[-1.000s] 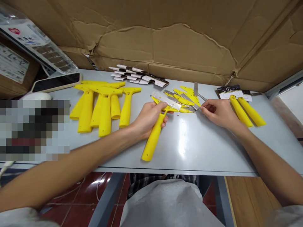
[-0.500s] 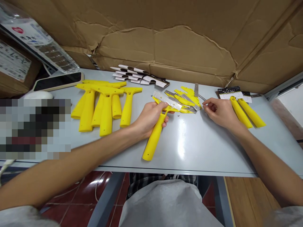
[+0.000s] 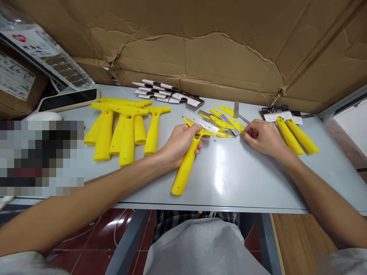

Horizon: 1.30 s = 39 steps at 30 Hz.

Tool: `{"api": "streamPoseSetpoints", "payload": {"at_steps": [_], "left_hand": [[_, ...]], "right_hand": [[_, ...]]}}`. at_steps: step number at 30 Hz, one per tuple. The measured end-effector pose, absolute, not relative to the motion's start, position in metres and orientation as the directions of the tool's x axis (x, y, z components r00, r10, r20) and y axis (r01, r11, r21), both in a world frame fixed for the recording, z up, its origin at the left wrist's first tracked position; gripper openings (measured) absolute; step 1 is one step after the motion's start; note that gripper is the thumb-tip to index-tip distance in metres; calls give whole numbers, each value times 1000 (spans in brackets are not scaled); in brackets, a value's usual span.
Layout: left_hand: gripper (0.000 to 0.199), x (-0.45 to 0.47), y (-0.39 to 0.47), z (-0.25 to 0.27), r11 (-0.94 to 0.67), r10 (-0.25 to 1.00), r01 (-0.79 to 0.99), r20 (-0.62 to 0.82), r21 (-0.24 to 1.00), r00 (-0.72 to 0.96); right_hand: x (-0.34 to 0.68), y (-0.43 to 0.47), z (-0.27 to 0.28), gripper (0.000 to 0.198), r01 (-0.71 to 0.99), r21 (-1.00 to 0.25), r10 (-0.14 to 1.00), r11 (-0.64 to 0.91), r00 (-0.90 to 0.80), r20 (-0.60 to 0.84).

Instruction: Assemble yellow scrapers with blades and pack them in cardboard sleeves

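Note:
My left hand point(image 3: 185, 143) is closed around the neck of a yellow plastic scraper handle point(image 3: 185, 168), its grip slanting toward the front edge. Under my thumb, against the handle's head, lies a metal blade in a clear plastic sleeve point(image 3: 200, 121). My right hand point(image 3: 262, 135) has its fingers curled in a pinch at the end of a thin yellow plate point(image 3: 237, 124), at the right side of a loose pile. That pile mixes yellow plates point(image 3: 221, 122) with grey metal blades point(image 3: 236, 110). A thin metal rod point(image 3: 243, 119) lies behind my right fingers, partly hidden.
Several yellow scraper handles point(image 3: 126, 137) lie at the left. Folded black-and-white cards point(image 3: 169, 93) are stacked at the back. Two carded scrapers point(image 3: 289, 135) lie at the right. A phone point(image 3: 69, 100) rests back left, and cardboard point(image 3: 183, 57) walls the rear. A small nut point(image 3: 215, 140) sits near the pile.
My right hand has moved slightly left to the pile's edge. One yellow plate there has shifted toward me, apart from the one behind it. My left hand keeps its hold.

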<state>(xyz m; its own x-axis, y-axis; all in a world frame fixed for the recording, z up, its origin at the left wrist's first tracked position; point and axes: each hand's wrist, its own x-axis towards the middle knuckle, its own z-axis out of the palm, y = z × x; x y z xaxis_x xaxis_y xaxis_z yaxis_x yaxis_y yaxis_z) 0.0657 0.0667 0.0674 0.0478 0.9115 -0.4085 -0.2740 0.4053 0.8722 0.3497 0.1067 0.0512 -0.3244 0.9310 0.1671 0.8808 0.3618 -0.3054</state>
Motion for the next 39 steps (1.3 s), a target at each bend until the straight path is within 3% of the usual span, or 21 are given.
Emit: {"api": "streamPoseSetpoints", "payload": {"at_steps": [6, 15, 22, 29, 36, 39], "left_hand": [[9, 66, 67, 68, 420, 905, -268, -423, 867, 49], [9, 66, 66, 69, 417, 906, -262, -421, 870, 46], [9, 66, 66, 67, 413, 908, -259, -417, 873, 44], [9, 66, 66, 69, 413, 909, -252, -414, 875, 48], [10, 65, 67, 68, 409, 911, -260, -409, 875, 59], [9, 65, 66, 68, 406, 913, -257, -404, 877, 65]], "right_hand": [[350, 108, 48, 38, 901, -266, 936, 344, -306, 174], [353, 108, 50, 30, 907, -283, 948, 311, -275, 163], [358, 108, 46, 58, 915, -267, 948, 302, -260, 182], [356, 108, 47, 48, 937, -192, 944, 291, -249, 216], [358, 111, 47, 48, 902, -346, 953, 259, -181, 242], [357, 109, 47, 63, 838, -478, 953, 263, -148, 264]]}}
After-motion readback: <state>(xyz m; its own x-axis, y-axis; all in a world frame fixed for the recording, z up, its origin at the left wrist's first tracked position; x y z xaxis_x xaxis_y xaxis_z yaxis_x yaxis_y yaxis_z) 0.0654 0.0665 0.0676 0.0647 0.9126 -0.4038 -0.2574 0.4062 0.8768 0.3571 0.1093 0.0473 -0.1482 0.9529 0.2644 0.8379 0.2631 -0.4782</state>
